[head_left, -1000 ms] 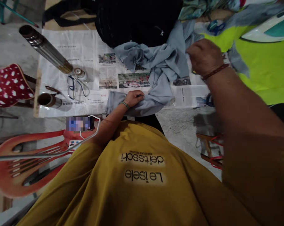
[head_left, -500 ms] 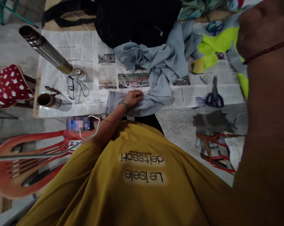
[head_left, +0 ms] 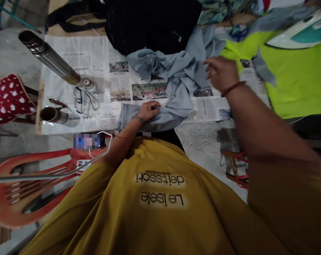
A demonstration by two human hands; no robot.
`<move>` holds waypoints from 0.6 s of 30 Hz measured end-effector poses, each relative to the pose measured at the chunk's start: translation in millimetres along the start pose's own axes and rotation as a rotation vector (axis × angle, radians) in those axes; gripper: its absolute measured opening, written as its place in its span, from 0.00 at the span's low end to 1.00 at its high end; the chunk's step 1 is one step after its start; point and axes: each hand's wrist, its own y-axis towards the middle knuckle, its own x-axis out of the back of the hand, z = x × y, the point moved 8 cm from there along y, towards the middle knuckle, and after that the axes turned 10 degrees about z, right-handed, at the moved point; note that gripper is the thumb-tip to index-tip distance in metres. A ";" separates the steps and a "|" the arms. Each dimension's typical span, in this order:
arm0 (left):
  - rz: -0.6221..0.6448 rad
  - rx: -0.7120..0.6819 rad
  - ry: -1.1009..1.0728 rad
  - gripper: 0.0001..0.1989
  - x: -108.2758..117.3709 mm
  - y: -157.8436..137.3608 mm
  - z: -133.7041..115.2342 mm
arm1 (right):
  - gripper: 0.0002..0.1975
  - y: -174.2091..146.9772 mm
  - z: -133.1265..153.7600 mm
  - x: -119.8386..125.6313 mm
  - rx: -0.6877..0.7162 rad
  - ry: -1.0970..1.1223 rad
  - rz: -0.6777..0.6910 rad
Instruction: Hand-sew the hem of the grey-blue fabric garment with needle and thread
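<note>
My left hand (head_left: 149, 111) rests on the near end of a long grey cloth garment (head_left: 176, 113), fingers curled and gripping the fabric against the table. My right hand (head_left: 222, 73) is above the table beside the bunched part of that garment, its fingers slightly bent and apart, with nothing in them. My right forearm hides part of the table edge. To the right, a white and teal iron (head_left: 301, 33) sits on a bright yellow and grey garment (head_left: 296, 78).
Newspaper (head_left: 96, 81) covers the table. A black bag (head_left: 152, 26) lies at the back. On the left are a steel flask (head_left: 51, 58), its cup (head_left: 54, 114), a stopper (head_left: 88, 84) and glasses (head_left: 83, 99). An orange chair (head_left: 35, 156) holds a phone (head_left: 88, 141).
My right hand has come in from the far right toward the grey garment, uncovering the iron. The scissors are now hidden by my forearm. My left hand stays on the fabric.
</note>
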 end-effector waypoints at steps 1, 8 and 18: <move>-0.003 -0.001 -0.003 0.10 0.4 -0.2 0.3 | 0.19 -4.1 17.9 -23.3 0.006 0.021 0.055; -0.013 0.016 -0.046 0.08 1.2 -0.1 4.9 | 0.15 -24.9 88.3 -129.3 0.180 0.128 0.215; -0.028 -0.045 -0.092 0.02 -0.2 1.6 5.7 | 0.20 -33.3 91.8 -147.8 0.234 -0.066 0.292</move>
